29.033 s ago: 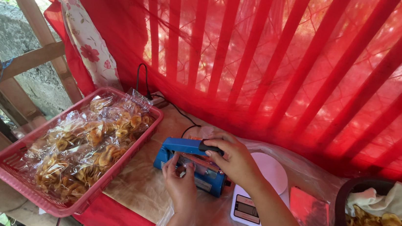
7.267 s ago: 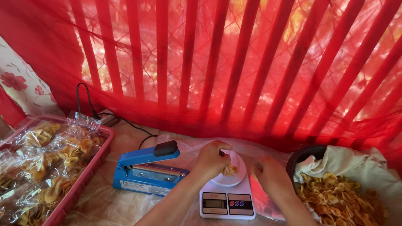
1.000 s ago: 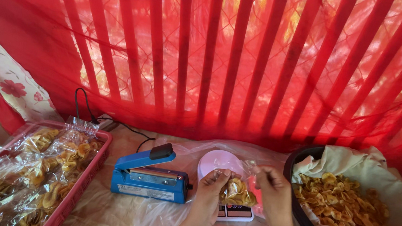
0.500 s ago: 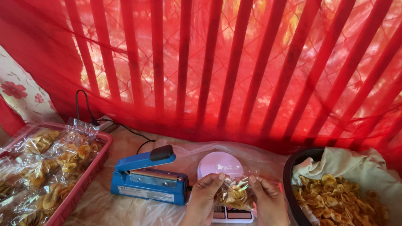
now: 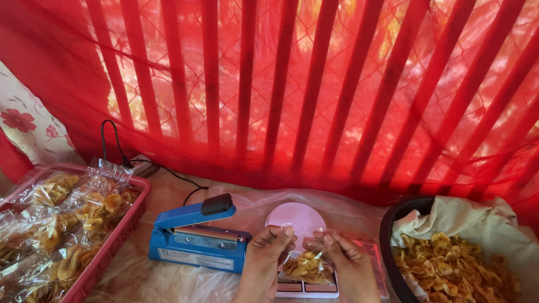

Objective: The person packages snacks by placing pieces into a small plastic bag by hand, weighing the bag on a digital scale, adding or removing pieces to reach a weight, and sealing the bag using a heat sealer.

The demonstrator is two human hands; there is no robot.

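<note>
A person's left hand [image 5: 266, 258] and right hand [image 5: 349, 268] together held a small clear plastic bag [image 5: 303, 265] of golden fried chips just above a pink-topped kitchen scale [image 5: 303, 222], each hand closed in a pinch on one upper corner of the bag, thumb and fingertips drawn narrow on the plastic. The bag hung between the two hands, its filled bottom sagging over the front edge of the scale, where the display panel was partly hidden behind it. Just to the left of the left hand stood a blue heat sealer [image 5: 198, 238], its arm raised at an angle and tipped with a black knob, a black cord [image 5: 125, 157] trailing off behind it toward the back of the table. Further left, a red plastic tray [image 5: 115, 235] held a heap of filled, sealed clear bags of chips [image 5: 58, 230]. To the right of the right hand, near but apart from it, sat a dark round basin [image 5: 402, 276] lined with pale paper and piled with loose chips [image 5: 467, 282]. A sheet of clear plastic [image 5: 151, 285] covered the tabletop beneath the scale and sealer. Behind everything hung a red mesh curtain [image 5: 277, 73] over vertical bars, daylight glowing through it.
</note>
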